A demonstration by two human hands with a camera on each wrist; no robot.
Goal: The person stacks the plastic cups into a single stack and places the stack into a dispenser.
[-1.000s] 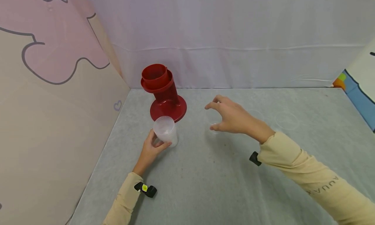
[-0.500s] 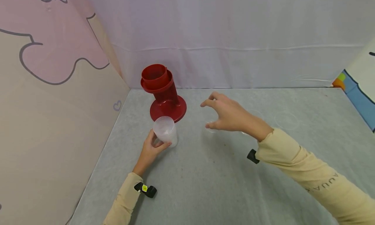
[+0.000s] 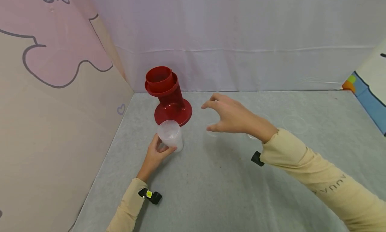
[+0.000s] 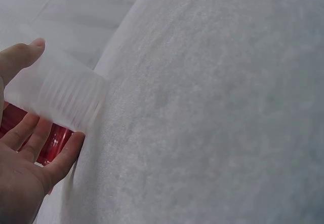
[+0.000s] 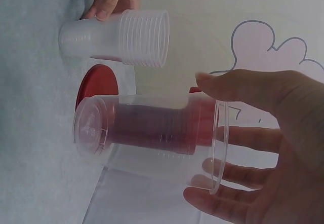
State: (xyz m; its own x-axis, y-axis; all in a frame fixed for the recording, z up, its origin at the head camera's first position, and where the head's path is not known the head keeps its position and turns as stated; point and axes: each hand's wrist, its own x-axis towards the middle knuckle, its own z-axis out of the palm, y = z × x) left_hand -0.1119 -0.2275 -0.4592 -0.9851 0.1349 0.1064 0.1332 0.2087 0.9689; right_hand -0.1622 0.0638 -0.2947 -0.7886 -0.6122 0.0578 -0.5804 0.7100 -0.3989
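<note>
My left hand [image 3: 155, 155] grips a stack of clear plastic cups [image 3: 170, 134] standing upright on the table. In the right wrist view the several nested rims of the stack [image 5: 144, 37] show. My right hand [image 3: 230, 114] holds a single clear plastic cup [image 5: 152, 127] near its rim, thumb on one side and fingers on the other. That cup is so clear that it barely shows in the head view. Just behind the stack stands a red plastic stand [image 3: 171, 101] with a wide round base and a tubular open top. It shows through the clear cup in the right wrist view.
On the right half of the grey-covered table [image 3: 211, 195] a faint clear ring [image 3: 295, 124] shows, and other transparent edges lie behind the right wrist. A white cloth wall [image 3: 241, 41] closes the back, and a printed panel [image 3: 60, 131] the left side.
My right hand has moved left and slightly toward the back with the clear cup, nearing the stack and the red stand. The left hand and its stack stay still.
</note>
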